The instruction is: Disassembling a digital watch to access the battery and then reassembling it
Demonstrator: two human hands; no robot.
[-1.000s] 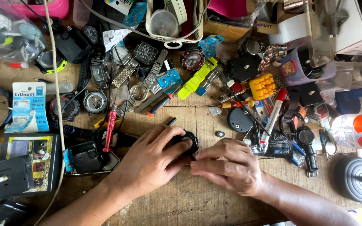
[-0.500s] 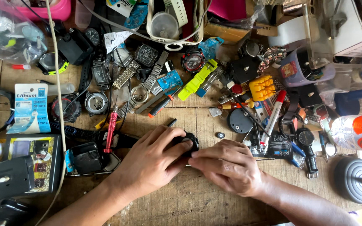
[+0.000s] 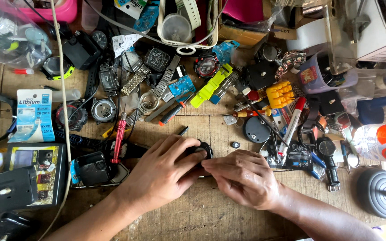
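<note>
— Screwdriver [image 3: 119, 134], red, lies left on the desk [image 3: 210, 214]; where's the watch?

— Black watch [image 3: 200, 149] sits mid-desk, pinched by both hands. Small, stiff, probably light; best held by its case edges.

— Pose?

— Left hand [image 3: 164, 172] cups it, fingers curled; right hand [image 3: 242, 178] closes fingertips against its side.

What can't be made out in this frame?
- Head view: most of the black watch is covered by the left hand and right hand.
- Whether the right hand's fingertips pinch a tool: too small to tell.
- Grey round stand: cut off by the right edge.
</note>
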